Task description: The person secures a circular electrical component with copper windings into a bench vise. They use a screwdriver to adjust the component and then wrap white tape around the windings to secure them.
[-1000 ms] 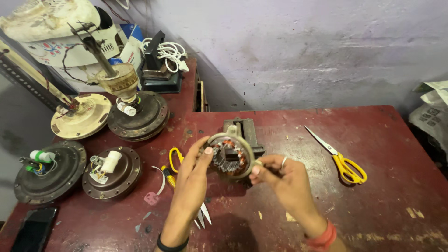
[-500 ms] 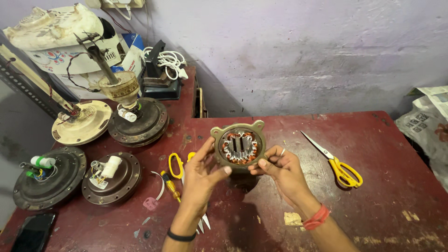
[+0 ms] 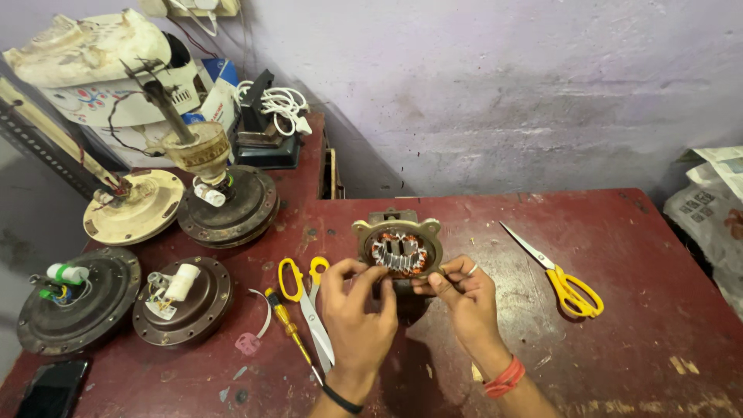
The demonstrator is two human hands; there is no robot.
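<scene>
Held upright above the red surface (image 3: 635, 255): a small motor stator (image 3: 398, 249) with copper windings, face toward the camera. Left hand (image 3: 357, 310) closed in a grip on its lower left rim; right hand (image 3: 463, 298) pinching the lower right. Just left, yellow-handled scissors (image 3: 304, 290) and a screwdriver (image 3: 290, 329).

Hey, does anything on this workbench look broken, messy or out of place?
Mostly the fan motors at the left: opened up, with loose wires and capacitors sticking out. The red table is scuffed and chipped. Both hands hold a small motor stator upright; it looks intact.
</scene>
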